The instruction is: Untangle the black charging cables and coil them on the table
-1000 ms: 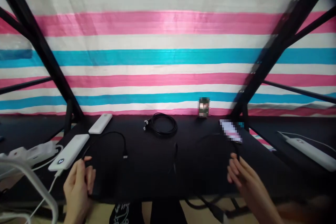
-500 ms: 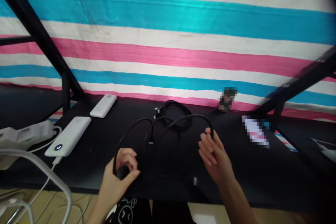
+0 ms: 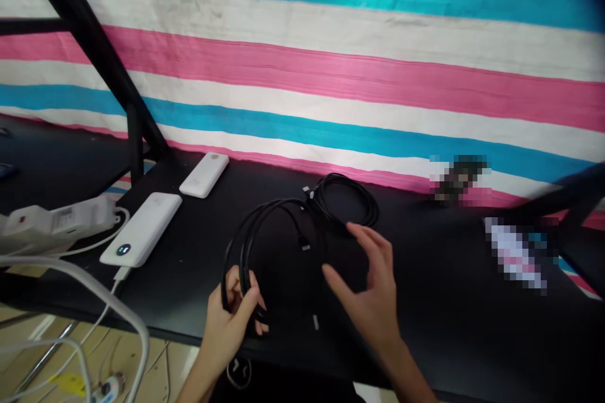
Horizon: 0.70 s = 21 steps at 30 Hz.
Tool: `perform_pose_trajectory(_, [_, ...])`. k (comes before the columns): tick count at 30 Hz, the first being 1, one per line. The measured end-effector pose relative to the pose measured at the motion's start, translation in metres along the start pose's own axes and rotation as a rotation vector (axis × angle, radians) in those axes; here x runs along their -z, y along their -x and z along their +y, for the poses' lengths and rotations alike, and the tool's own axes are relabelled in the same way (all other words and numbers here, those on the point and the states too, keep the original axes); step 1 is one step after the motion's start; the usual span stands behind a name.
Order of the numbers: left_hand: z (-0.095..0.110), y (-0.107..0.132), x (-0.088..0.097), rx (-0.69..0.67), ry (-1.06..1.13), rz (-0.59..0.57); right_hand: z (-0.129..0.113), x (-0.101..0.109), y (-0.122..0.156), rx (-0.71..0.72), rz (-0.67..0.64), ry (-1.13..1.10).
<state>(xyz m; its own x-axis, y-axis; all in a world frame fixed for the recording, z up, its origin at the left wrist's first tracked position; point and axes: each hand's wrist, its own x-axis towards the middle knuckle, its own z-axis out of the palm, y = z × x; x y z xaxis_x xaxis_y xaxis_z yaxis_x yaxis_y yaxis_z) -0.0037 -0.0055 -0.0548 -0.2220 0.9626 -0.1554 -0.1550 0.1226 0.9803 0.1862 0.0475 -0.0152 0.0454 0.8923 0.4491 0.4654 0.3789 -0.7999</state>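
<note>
My left hand (image 3: 234,312) is closed around the lower part of a black cable (image 3: 265,220) gathered into loops above the black table (image 3: 449,302). The loops arch up and to the right, ending in a small plug near the middle. My right hand (image 3: 368,289) hovers just right of the loops with fingers spread and nothing in it. A second black cable (image 3: 350,201), coiled, lies flat on the table behind my right hand.
Two white power banks (image 3: 142,238) (image 3: 204,174) lie at the table's left, the nearer one with a white lead plugged in. A white power strip (image 3: 51,223) sits further left. Black frame bars rise at left. A striped cloth hangs behind.
The wide spread loops have been drawn together into a tighter bundle in my left hand. My right hand has let go of the cable and opened. The view has tilted down and right.
</note>
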Motion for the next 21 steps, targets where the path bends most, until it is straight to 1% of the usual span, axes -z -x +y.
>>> perform_pose_trajectory(1, [0.001, 0.001, -0.001, -0.005, 0.009, -0.004, -0.006, -0.002, 0.006, 0.035, -0.109, -0.001])
perform_pose_trajectory(3, [0.004, 0.002, -0.004, -0.067, -0.018, -0.017, -0.015, -0.011, 0.019, 0.082, -0.441, -0.074])
perform_pose_trajectory(4, [0.007, 0.002, -0.006, -0.109, -0.052, -0.027, -0.017, -0.016, 0.026, 0.093, -0.581, -0.099])
perform_pose_trajectory(5, [0.01, 0.003, -0.007, -0.144, -0.094, -0.038, -0.018, -0.02, 0.033, 0.09, -0.662, -0.104])
perform_pose_trajectory(7, [0.017, 0.007, -0.01, -0.169, -0.169, -0.06, -0.016, -0.026, 0.045, 0.06, -0.725, -0.101])
perform_pose_trajectory(10, [0.025, 0.014, -0.014, -0.15, -0.232, -0.075, -0.012, -0.023, 0.056, 0.022, -0.754, -0.12])
perform_pose_trajectory(13, [0.03, 0.022, -0.021, -0.161, -0.236, -0.085, -0.018, -0.007, 0.059, -0.012, -0.738, -0.174])
perform_pose_trajectory(15, [0.031, 0.025, -0.026, -0.174, -0.216, -0.082, -0.024, 0.005, 0.059, -0.052, -0.7, -0.243])
perform_pose_trajectory(16, [0.031, 0.026, -0.027, -0.18, -0.209, -0.075, -0.027, 0.011, 0.059, -0.068, -0.661, -0.273])
perform_pose_trajectory(18, [0.029, 0.028, -0.029, -0.182, -0.205, -0.043, -0.029, 0.021, 0.06, -0.081, -0.537, -0.295])
perform_pose_trajectory(21, [0.024, 0.031, -0.026, -0.147, -0.23, 0.027, -0.022, 0.038, 0.065, -0.128, -0.28, -0.337])
